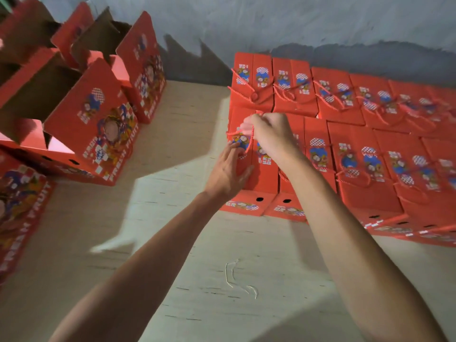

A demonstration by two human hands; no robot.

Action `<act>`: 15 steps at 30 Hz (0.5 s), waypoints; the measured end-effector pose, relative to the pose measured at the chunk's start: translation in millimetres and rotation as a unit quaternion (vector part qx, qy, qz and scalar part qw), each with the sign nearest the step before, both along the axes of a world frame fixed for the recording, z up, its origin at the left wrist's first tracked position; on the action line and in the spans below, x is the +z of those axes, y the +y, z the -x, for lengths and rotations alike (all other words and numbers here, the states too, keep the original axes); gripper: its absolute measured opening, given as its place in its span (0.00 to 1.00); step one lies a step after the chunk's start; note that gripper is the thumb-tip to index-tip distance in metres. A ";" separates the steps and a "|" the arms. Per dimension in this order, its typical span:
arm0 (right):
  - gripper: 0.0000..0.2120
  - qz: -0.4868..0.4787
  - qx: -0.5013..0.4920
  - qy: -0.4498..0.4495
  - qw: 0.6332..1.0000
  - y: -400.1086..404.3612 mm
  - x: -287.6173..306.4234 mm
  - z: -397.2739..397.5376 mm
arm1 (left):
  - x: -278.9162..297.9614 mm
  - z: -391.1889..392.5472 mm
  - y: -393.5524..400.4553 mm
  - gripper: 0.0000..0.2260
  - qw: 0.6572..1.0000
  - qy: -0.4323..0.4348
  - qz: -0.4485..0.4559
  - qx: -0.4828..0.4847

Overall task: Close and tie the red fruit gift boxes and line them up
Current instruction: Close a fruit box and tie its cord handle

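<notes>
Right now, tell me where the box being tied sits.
In the head view, the box being tied stands at the left end of the front row of closed boxes, right of centre, under both hands.

Two bare forearms enter from the lower edge of the head view, each ending in a bare hand: the left hand (225, 172) and the right hand (270, 134). No sleeve, glove, watch or ring shows on either arm, from elbow to fingertips. Both forearms are slender and smooth, and the frame blurs fine detail of the fingers.
</notes>
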State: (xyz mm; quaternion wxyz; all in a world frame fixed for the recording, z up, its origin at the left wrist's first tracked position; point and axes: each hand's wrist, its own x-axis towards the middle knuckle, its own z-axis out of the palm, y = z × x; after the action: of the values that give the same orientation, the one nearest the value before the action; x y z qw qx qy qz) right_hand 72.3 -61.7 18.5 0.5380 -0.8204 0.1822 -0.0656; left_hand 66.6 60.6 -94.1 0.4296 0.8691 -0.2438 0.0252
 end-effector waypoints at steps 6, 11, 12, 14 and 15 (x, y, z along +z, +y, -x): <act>0.20 0.345 -0.063 0.033 0.936 39.9 16.2 19.7 | 44.2 7.1 37.6 0.16 0.999 -0.005 0.029 0.037; 0.21 0.305 0.003 0.004 0.952 123.2 35.3 8.7 | 82.2 9.0 106.1 0.16 0.996 -0.014 0.032 0.082; 0.20 0.297 0.018 -0.002 0.955 140.9 36.3 4.0 | 88.3 6.6 124.1 0.16 0.995 -0.016 0.035 0.094; 0.21 0.284 0.043 -0.017 0.958 175.8 38.7 -6.0 | 97.5 0.1 164.1 0.16 0.991 -0.023 0.039 0.123; 0.21 0.275 0.055 -0.027 0.959 192.9 38.7 -12.4 | 100.1 -4.4 185.7 0.16 0.990 -0.028 0.039 0.136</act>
State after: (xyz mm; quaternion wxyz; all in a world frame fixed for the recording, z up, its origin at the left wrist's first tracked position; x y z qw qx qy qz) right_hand 84.6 131.3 57.2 0.2990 -0.9434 0.0969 -0.1053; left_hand 71.0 246.3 6.0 0.4488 0.8757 -0.1343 0.1167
